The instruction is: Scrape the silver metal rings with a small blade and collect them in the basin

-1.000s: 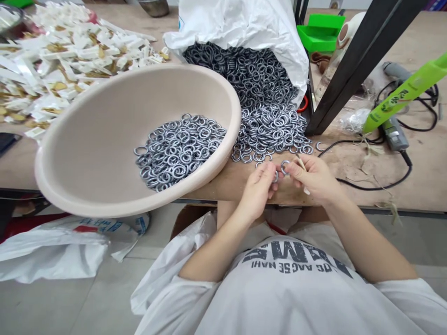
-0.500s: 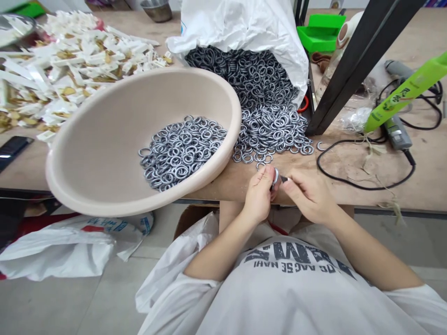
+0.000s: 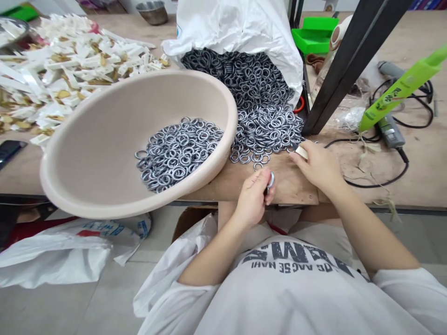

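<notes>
Metal ring (image 3: 271, 180) pinched in left hand (image 3: 252, 199) at worktop (image 3: 291, 186) front edge; right hand (image 3: 315, 168) gripping cream handle (image 3: 301, 151) at ring pile (image 3: 267, 132) edge; basin (image 3: 139, 75) left.

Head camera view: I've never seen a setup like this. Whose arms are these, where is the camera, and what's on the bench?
There is no machine here. These are a person's two bare hands, filmed by one camera worn on their head, looking forward and down, so their white T-shirt shows at the bottom. The left hand holds a metal ring in its fingers. The right hand pinches a small pale object, too small to identify. On the wooden bench are a tilted beige basin holding grey metal rings, a larger heap of rings at the mouth of a white sack, and a pile of white-and-gold pieces.
</notes>
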Demonstrator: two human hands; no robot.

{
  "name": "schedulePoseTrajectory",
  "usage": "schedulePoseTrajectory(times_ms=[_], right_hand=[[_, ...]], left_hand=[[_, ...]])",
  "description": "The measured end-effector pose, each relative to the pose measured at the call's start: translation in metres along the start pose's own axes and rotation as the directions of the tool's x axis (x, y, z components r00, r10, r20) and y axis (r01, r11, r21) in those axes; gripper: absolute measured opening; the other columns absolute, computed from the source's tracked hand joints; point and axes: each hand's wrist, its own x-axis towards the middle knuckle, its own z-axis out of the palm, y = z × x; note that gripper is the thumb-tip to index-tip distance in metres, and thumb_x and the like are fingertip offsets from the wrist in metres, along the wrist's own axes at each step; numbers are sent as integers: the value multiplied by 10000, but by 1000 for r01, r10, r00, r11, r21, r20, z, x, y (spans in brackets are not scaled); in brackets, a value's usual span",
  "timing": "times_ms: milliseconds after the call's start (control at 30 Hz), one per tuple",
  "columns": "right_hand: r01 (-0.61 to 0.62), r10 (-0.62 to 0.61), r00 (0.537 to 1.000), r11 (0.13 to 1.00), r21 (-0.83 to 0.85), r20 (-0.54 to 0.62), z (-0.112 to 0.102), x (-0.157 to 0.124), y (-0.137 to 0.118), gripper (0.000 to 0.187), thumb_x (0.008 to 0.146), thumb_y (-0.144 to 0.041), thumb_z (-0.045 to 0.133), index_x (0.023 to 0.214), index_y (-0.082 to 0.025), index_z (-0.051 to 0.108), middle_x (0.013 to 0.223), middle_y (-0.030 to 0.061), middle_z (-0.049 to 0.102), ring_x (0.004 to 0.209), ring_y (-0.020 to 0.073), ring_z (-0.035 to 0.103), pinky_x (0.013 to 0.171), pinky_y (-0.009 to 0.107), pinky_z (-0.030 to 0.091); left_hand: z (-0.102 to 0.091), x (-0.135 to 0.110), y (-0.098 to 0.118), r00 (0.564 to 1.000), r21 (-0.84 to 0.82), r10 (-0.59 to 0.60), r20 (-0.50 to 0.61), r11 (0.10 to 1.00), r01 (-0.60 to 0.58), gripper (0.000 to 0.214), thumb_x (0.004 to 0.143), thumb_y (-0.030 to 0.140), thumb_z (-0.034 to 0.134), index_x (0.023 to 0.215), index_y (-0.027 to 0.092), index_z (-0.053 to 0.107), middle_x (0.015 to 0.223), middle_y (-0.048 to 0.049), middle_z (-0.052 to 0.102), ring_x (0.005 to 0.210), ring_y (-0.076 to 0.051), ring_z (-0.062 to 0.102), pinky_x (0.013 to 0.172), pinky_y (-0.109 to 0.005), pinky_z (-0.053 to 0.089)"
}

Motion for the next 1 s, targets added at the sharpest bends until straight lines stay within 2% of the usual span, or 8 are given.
schedulePoseTrajectory(times_ms=[167,400,467,533,633,700,833,1000], right_hand=[[58,-59,998,993,-103,-5,9,15,5,228,928,-410,650,1005,-196,662,1012,143,660,705,210,528,617,343,236],[100,-108,994,974,201,29,5,16,-3,199,914,-351,627,768,-221,587,875,74,620,694,188,498,603,322,302],[-4,-76,988,856,518,133,-1,9,-13,284,939,-434,588,751,-225,547,706,13,536,617,159,450,562,298,309],[-202,-64,953,598,776,297,-6,-3,-28,369,940,-570,561,803,-228,549,596,-46,432,504,119,353,487,270,265],[-360,-83,907,355,863,412,-7,-25,-47,441,892,-651,607,829,-218,551,584,-72,411,450,85,306,431,246,224],[-283,-42,947,360,889,319,-4,-37,-55,420,889,-627,637,874,-213,571,663,-43,513,511,95,418,467,237,328],[24,-63,998,565,825,14,1,-42,-54,391,865,-541,725,1084,-226,649,998,50,693,890,191,630,808,330,509],[42,-99,995,609,792,24,-3,-36,-45,326,998,-514,538,992,-213,663,904,31,696,834,179,633,772,309,473]], left_hand=[[-12,8,10,998,-5,19,-52,1000,-19,314,876,479,685,937,171,666,589,43,503,480,-70,434,431,-176,315],[-17,17,11,985,-98,-57,-166,994,41,312,824,465,701,938,183,634,772,8,606,573,-92,546,406,-177,313],[-12,16,7,981,22,37,-189,999,-34,319,848,485,695,922,181,638,746,17,581,547,-74,482,422,-180,279],[-6,14,1,969,195,172,-178,971,-137,323,865,498,695,935,185,657,728,21,571,563,-75,445,479,-188,309],[2,10,-5,946,357,303,-118,901,-245,349,891,535,661,855,188,647,721,10,573,639,-102,461,591,-208,373],[5,9,-6,947,369,310,-86,893,-259,404,912,555,624,754,185,590,684,15,531,644,-106,448,602,-214,369],[10,8,-8,977,210,193,-86,962,-172,455,890,609,624,740,187,541,626,41,454,537,-81,372,507,-214,319],[13,7,-8,993,42,64,-95,997,-61,466,872,591,649,704,188,486,563,57,419,430,-52,312,406,-209,200]])
